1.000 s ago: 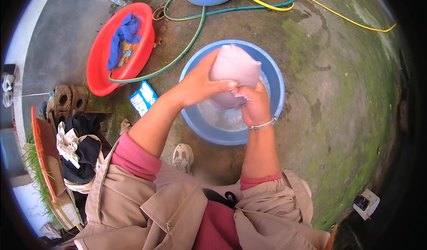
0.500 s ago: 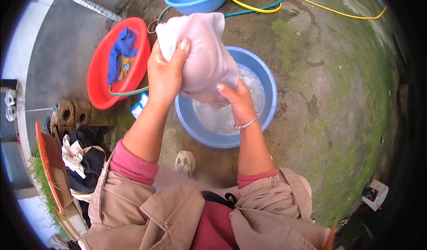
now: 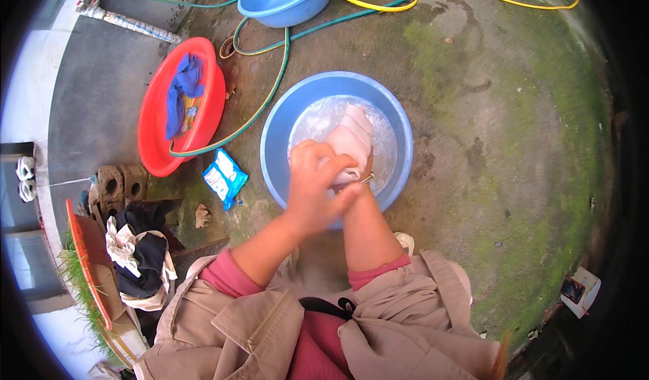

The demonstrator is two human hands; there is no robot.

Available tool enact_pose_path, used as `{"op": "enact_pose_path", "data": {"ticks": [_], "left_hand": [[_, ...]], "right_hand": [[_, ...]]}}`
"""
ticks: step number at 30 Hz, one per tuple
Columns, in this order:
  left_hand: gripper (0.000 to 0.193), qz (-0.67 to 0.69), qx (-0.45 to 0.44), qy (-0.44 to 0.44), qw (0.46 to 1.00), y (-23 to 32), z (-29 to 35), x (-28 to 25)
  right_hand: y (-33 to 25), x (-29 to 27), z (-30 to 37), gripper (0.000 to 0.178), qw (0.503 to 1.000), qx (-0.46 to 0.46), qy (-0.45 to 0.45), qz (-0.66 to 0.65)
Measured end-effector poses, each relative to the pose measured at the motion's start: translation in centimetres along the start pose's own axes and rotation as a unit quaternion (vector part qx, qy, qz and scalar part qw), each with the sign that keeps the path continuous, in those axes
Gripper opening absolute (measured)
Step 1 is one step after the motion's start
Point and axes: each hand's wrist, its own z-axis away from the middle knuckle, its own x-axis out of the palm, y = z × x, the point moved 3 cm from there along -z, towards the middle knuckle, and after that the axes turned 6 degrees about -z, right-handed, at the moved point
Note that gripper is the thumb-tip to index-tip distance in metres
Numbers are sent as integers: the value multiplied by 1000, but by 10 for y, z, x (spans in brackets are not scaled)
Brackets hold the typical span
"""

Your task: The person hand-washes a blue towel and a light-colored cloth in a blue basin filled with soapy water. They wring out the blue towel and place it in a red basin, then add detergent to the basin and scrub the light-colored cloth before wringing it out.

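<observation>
A wet pale pink cloth (image 3: pixel 351 133) is bunched up low in the blue basin (image 3: pixel 269 133), over cloudy, sudsy water. My right hand (image 3: pixel 369 165), with a bracelet at its wrist, reaches into the basin and grips the cloth; its fingers are hidden behind the fabric and my other hand. Across it comes my left hand (image 3: pixel 311 187), bent, with a gap between index finger and thumb. Its thumb lies by the right wrist and its index finger is close to the cloth, but it does not hold the fabric.
Left stands a tilted red basin (image 3: pixel 147 127) with a blue cloth (image 3: pixel 177 99) in it. A green hose (image 3: pixel 282 76) curves beside it. Nearby lies a blue-and-white packet (image 3: pixel 226 177). Another blue basin (image 3: pixel 291 5) and a yellow hose (image 3: pixel 368 5) are farther off. Dark and white clothes (image 3: pixel 142 255) are piled left.
Both hands have come down with the cloth, from above the basin into it. My left hand has let go of the cloth and moved across to the right wrist.
</observation>
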Motion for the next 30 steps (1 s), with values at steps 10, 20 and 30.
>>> {"op": "enact_pose_path", "data": {"ticks": [10, 20, 30], "left_hand": [[23, -9, -237, 32, 971, -39, -58, 20], [30, 33, -334, -2, 942, -45, -78, 38], [30, -89, -292, -84, 948, -54, -56, 39]], "right_hand": [[1, 3, 0, 42, 999, 26, -30, -12], [12, 9, 6, 36, 995, 69, -50, -58], [28, 1, -1, 32, 973, 118, -116, -163]]}}
